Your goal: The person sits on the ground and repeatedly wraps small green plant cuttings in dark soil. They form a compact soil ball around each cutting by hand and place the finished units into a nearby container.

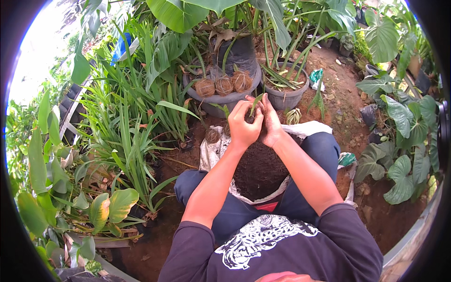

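Observation:
My left hand and my right hand are cupped together around a small plant. One of its green leaves sticks up between the fingers. Its lower part is mostly covered by my hands; a dark mass, perhaps soil, shows inside the curl of my left fingers. Below my wrists, an open white sack of dark soil lies between my bent legs. A fibre ball wound with string rests at the sack's far left edge, with another partly hidden beside it.
Several string-tied fibre balls sit in a wide grey pot beyond my hands. To its right stands a smaller grey pot with a leafy plant. A bundle of pale string lies near the sack. Dense strappy plants crowd the left.

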`<state>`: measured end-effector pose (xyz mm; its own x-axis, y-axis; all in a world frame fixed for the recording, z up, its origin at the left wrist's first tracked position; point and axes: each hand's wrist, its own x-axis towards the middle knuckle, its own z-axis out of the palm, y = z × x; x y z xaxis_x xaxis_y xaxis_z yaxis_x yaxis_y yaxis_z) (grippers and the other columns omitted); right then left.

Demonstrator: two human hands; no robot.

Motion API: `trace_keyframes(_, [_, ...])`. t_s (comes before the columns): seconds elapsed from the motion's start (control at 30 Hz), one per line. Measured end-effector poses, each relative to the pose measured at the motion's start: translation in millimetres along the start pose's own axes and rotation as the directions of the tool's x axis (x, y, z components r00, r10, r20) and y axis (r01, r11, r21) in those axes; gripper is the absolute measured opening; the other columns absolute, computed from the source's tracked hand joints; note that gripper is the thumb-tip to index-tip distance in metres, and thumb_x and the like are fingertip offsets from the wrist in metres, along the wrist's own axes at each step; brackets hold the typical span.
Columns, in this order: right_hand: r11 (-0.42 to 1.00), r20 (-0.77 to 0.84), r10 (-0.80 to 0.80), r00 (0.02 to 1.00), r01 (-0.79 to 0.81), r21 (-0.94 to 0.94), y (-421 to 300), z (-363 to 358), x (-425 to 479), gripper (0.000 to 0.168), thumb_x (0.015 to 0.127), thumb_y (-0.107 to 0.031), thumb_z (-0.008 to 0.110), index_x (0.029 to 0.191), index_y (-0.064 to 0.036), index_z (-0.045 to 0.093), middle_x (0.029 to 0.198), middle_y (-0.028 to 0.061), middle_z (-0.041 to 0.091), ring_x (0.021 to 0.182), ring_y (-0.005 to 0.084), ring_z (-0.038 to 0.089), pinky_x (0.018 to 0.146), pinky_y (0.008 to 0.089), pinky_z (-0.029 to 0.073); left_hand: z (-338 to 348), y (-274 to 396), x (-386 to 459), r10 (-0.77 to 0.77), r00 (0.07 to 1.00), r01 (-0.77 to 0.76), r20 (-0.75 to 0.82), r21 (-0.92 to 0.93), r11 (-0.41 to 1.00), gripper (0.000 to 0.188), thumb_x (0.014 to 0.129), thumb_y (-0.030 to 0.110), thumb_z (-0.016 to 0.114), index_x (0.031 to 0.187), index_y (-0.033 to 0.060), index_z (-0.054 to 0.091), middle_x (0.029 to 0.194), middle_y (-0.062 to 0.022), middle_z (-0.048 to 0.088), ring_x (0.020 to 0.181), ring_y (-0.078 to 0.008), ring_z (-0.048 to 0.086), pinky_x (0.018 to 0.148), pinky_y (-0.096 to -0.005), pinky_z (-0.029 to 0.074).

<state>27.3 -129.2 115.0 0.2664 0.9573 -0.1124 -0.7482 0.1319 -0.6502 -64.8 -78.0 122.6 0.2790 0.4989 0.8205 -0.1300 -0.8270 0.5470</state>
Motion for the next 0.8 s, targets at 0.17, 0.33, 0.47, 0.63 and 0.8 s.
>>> trace_keyframes(0.17, [0.998,-0.017,-0.014,1.0,0.015,0.063,-3,11,-9,0.064,0.098,-0.07,0.048,0.135,-0.018,0.056,0.131,0.0027,0.059,0.124,0.0222,0.056,0.106,0.0442,0.046,-4,-11,6,-0.001,1.0,0.001,0.003,0.142,0.99,0.025,0.08,0.008,0.071,0.102,-0.0015,0.066,0.102,-0.018,0.065,0.098,-0.0374,0.064,0.085,-0.0422,0.05])
trace_keyframes(0.33, [0.955,0.121,-0.025,0.992,-0.012,0.295,5,-2,1,0.058,0.1,-0.063,0.048,0.122,-0.011,0.056,0.128,0.0128,0.061,0.121,0.0278,0.06,0.104,0.045,0.049,-3,0,3,0.002,0.986,-0.039,0.165,0.222,0.974,0.048,0.082,0.02,0.071,0.125,0.0023,0.059,0.131,-0.0179,0.056,0.132,-0.0395,0.044,0.11,-0.0502,0.03])
trace_keyframes(0.47, [0.961,-0.114,-0.055,0.992,0.084,0.263,-5,-5,8,0.052,0.101,-0.062,0.047,0.109,-0.011,0.055,0.115,0.0148,0.062,0.104,0.0292,0.064,0.093,0.0453,0.055,-6,0,5,0.046,0.981,-0.104,0.187,0.314,0.944,0.058,0.082,0.025,0.073,0.133,0.0048,0.053,0.144,-0.0165,0.049,0.14,-0.0396,0.034,0.115,-0.0524,0.02])
trace_keyframes(0.63, [0.937,-0.149,-0.107,0.983,0.15,0.316,-28,-5,-1,0.054,0.099,-0.064,0.048,0.113,-0.011,0.052,0.105,0.0137,0.062,0.091,0.0289,0.064,0.082,0.0473,0.056,-5,6,1,0.095,0.979,-0.146,0.179,0.3,0.943,0.048,0.077,0.021,0.078,0.12,0.0087,0.06,0.131,-0.0142,0.053,0.129,-0.0356,0.042,0.109,-0.0492,0.028])
trace_keyframes(0.8, [0.952,-0.033,-0.13,0.991,0.135,0.276,-32,-7,-5,0.071,0.099,-0.067,0.043,0.132,-0.005,0.049,0.114,0.0125,0.061,0.102,0.0271,0.062,0.091,0.045,0.053,-10,4,0,0.109,0.959,-0.198,0.261,0.342,0.919,0.046,0.074,0.022,0.084,0.116,0.0183,0.067,0.131,-0.0115,0.052,0.127,-0.0345,0.041,0.107,-0.049,0.03])
